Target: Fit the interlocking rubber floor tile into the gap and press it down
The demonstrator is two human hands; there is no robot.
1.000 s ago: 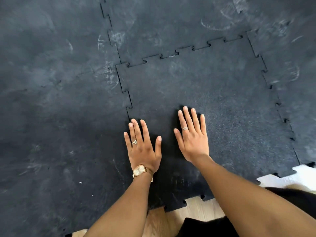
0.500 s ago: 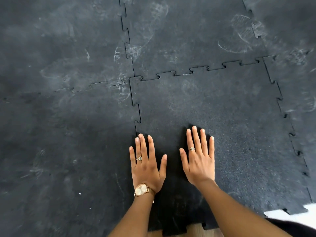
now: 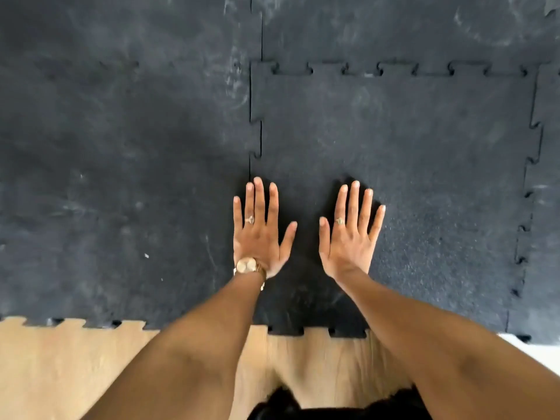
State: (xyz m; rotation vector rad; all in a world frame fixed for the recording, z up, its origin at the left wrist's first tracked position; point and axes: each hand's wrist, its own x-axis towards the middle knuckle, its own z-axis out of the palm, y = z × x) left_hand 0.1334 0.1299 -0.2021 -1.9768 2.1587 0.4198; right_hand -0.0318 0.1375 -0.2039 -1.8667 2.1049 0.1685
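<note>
A dark speckled interlocking rubber floor tile [image 3: 424, 165] lies flat among matching tiles, its toothed edges meshed with neighbours at the left, far and right sides. My left hand [image 3: 260, 234] rests palm down with fingers spread on the tile's left part, beside the left seam [image 3: 251, 122]. My right hand [image 3: 351, 231] lies flat, fingers apart, near the tile's middle. Neither hand holds anything. A watch sits on the left wrist.
Scuffed black tiles [image 3: 121, 177] cover the floor to the left, far side and right. Bare wooden floor [image 3: 75, 371] shows along the near edge below the tiles' toothed border. A white patch [image 3: 533, 347] appears at the lower right.
The camera has swung so the tile seams now run square to the view and the wooden floor shows. Both hands stay flat on the tile, a little further apart.
</note>
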